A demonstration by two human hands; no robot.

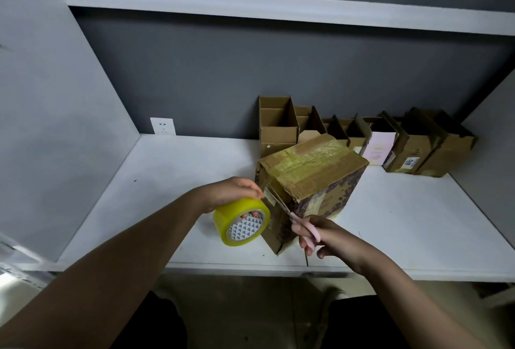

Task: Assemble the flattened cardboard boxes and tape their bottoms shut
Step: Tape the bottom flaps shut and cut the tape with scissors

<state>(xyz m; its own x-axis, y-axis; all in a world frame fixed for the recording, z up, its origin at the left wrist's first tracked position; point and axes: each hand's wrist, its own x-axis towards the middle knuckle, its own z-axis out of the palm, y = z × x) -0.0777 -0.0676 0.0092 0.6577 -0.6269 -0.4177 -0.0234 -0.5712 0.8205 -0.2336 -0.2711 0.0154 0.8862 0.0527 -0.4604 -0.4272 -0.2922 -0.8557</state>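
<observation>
A brown cardboard box [312, 178] stands upside down on the white table [167, 181], its taped bottom facing up. My left hand [234, 191] grips a yellow tape roll [242, 221] just left of the box, with a short strip of tape stretched to the box's left face. My right hand [320, 237] holds pink-handled scissors [302, 226] whose blades point up-left at that strip beside the box's front corner.
Several assembled boxes [362, 134] with open tops stand in a row against the dark back wall, to the right. A wall socket [163, 126] sits at the back left. A white shelf [278, 5] runs overhead. The table's front edge [250, 267] is close to my arms.
</observation>
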